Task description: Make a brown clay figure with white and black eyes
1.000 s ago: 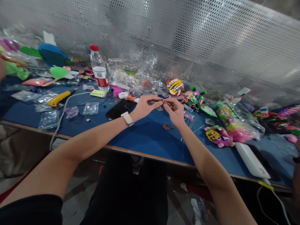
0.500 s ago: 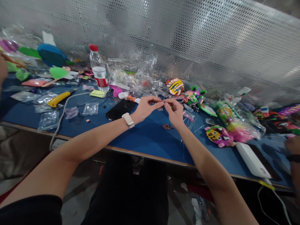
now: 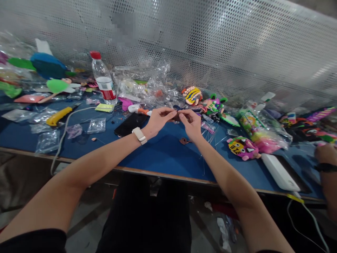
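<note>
My left hand (image 3: 159, 121), with a pale watch band (image 3: 139, 135) on its wrist, is closed in a pinch above the table. Facing it, my right hand (image 3: 192, 125) is pinched too, its fingertips almost meeting the left ones. Between them is a small dark brown piece (image 3: 177, 115) that looks like soft clay, partly covered by the fingers. Below the right hand a brown scrap (image 3: 185, 141) lies on the blue tabletop (image 3: 160, 154). A black phone (image 3: 129, 124) and a white-and-orange tool (image 3: 138, 109) lie just left of my left hand.
A water bottle (image 3: 104, 82) and a yellow cutter (image 3: 59, 116) stand and lie to the left, among clear plastic bags (image 3: 96, 125). Colourful clay figures (image 3: 243, 147) and a white power bank (image 3: 279, 172) lie right. Another person's hand (image 3: 325, 154) is at the right edge. A perforated metal panel (image 3: 210, 45) rises behind.
The view has shifted slightly, so most things sit further left. Both hands stay together, and the brown piece between the fingertips shows more now.
</note>
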Action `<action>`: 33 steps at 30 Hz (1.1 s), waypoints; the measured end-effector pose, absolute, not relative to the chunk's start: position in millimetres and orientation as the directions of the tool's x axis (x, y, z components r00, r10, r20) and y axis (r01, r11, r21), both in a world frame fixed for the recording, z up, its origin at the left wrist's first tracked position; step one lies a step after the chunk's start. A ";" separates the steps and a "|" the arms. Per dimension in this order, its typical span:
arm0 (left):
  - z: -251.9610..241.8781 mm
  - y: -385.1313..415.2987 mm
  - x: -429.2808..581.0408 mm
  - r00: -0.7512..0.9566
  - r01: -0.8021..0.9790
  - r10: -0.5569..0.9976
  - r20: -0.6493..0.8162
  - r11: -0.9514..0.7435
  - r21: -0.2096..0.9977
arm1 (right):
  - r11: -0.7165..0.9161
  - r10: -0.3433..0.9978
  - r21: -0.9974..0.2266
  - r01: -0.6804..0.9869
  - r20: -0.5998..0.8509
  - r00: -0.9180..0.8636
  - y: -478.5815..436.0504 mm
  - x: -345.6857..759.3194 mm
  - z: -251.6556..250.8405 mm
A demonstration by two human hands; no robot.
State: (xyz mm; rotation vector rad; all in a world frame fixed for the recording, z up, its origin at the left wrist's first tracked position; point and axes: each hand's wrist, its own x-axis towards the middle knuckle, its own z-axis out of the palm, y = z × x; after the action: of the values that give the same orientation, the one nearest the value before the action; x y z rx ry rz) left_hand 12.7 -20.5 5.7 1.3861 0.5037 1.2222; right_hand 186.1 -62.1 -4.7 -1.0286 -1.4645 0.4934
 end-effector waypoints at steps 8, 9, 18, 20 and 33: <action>3.7 -19.7 12.9 0.327 -0.323 0.883 0.337 -0.231 0.918 | 0.549 0.815 -0.825 0.132 0.564 0.133 -54.4 182.8 -11.9; 3.9 -20.0 13.0 0.336 -0.323 0.881 0.334 -0.225 0.919 | 0.552 0.812 -0.822 0.136 0.568 0.134 -54.2 182.9 -11.7; 6.0 -22.0 12.7 0.285 -0.313 0.903 0.323 -0.231 0.921 | 0.613 0.767 -0.719 0.328 0.641 -0.028 -56.5 185.8 -8.2; 8.0 -20.9 10.7 0.270 -0.290 0.910 0.316 -0.236 0.927 | 0.641 0.742 -0.663 0.386 0.665 -0.089 -55.7 188.0 -7.4; 15.5 -4.6 -4.3 0.363 0.162 0.765 0.531 -0.613 0.773 | 0.452 0.891 -0.883 0.127 0.439 -0.116 -41.8 195.2 -15.6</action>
State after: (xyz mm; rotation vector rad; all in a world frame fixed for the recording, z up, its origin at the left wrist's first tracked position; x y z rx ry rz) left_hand -4.3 -4.6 15.5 2.0056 0.8005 1.2503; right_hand 195.2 -41.8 -15.6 -0.9192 -1.5639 0.8387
